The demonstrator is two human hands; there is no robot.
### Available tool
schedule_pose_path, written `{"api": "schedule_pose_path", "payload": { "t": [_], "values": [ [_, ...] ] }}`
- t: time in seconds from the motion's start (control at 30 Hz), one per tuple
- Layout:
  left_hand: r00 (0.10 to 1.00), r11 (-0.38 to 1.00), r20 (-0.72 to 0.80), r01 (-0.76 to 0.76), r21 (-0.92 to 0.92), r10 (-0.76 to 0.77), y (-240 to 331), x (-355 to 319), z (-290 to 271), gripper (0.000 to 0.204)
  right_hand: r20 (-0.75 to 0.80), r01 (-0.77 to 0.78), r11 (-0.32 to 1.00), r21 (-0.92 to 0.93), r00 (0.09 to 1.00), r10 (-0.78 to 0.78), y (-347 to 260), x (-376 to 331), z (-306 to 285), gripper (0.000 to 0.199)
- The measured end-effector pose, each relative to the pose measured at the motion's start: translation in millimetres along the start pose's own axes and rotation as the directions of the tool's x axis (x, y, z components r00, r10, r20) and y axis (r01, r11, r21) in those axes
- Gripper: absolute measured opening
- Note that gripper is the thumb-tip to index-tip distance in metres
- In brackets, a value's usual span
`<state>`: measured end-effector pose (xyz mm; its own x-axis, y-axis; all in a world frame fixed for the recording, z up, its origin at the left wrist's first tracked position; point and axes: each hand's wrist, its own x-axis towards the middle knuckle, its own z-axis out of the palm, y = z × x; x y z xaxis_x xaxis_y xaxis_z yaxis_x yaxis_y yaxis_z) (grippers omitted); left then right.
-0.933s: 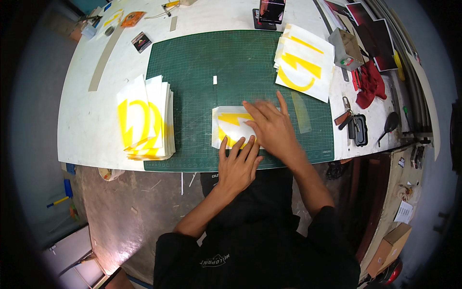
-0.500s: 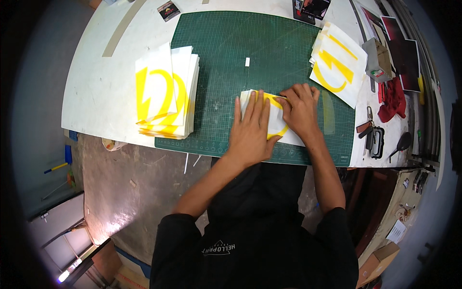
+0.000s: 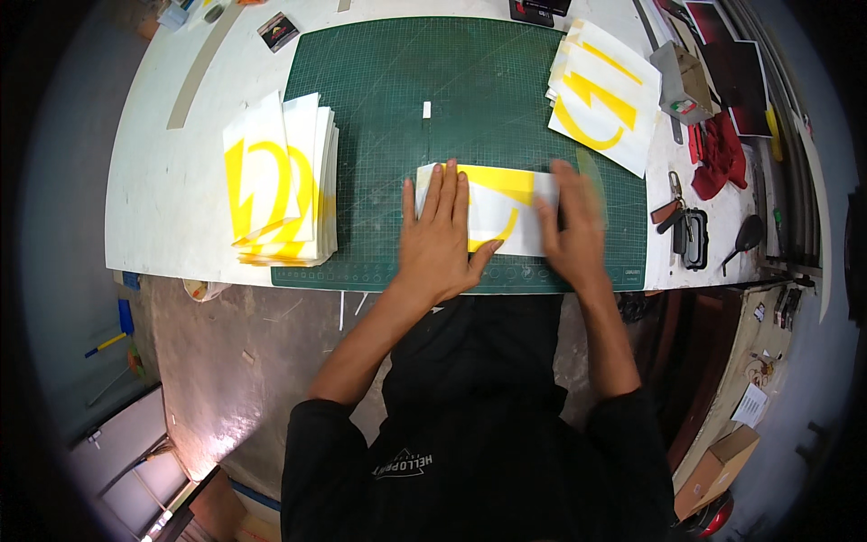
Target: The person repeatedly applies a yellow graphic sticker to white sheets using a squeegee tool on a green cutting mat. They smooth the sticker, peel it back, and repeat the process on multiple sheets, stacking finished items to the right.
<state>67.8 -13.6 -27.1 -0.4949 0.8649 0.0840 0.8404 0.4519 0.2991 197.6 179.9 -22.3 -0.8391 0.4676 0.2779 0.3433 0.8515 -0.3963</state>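
Note:
A white sheet with yellow printed shapes [image 3: 528, 217] lies folded near the front edge of the green cutting mat [image 3: 379, 81]. Flat across its left end rests my left hand [image 3: 441, 230], fingers stretched out and thumb to the side. My right hand [image 3: 575, 226] is at the sheet's right end, blurred by motion; its fingers look extended, with the thumb apart. To the left, a thick stack of folded white-and-yellow sheets [image 3: 280, 185] straddles the mat's edge. Another pile of similar sheets [image 3: 603, 99] sits at the mat's far right.
Right of the mat are a grey metal box [image 3: 682, 83], a red cloth [image 3: 721, 158], keys with a black carabiner [image 3: 694, 239] and a black spoon-shaped item [image 3: 745, 237]. A small white piece [image 3: 427, 110] lies mid-mat. A small dark card [image 3: 278, 32] lies at the far left.
My right hand has swept rightward along the sheet, and more of its printed upper face now shows. My left hand stays flat on the left end. The whole view has shifted slightly.

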Motion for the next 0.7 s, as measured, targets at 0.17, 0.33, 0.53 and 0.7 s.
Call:
{"api": "schedule_pose_path", "payload": {
  "t": [0.17,0.33,0.53,0.7],
  "values": [
    [0.999,0.999,-0.023,0.033,0.037,-0.032,4,-9,-1,0.101,-0.246,-0.353,0.907,-0.228,0.923,0.297,40,-15,-19,0.034],
    [0.998,0.999,-0.044,0.036,0.014,-0.035,-2,-11,9,0.105,-0.236,-0.33,0.844,0.422,0.859,0.454,3,-26,-9,0.028],
    [0.999,0.999,-0.024,0.029,0.03,-0.029,0,-9,8,0.107,-0.185,0.227,0.951,0.209,0.964,-0.19,-31,-15,27,0.031],
    [0.999,0.998,-0.016,0.051,0.022,-0.051,2,-9,6,0.108,-0.343,-0.02,0.999,0.045,0.939,0.034,-11,-25,21,0.031]
  ]
}}
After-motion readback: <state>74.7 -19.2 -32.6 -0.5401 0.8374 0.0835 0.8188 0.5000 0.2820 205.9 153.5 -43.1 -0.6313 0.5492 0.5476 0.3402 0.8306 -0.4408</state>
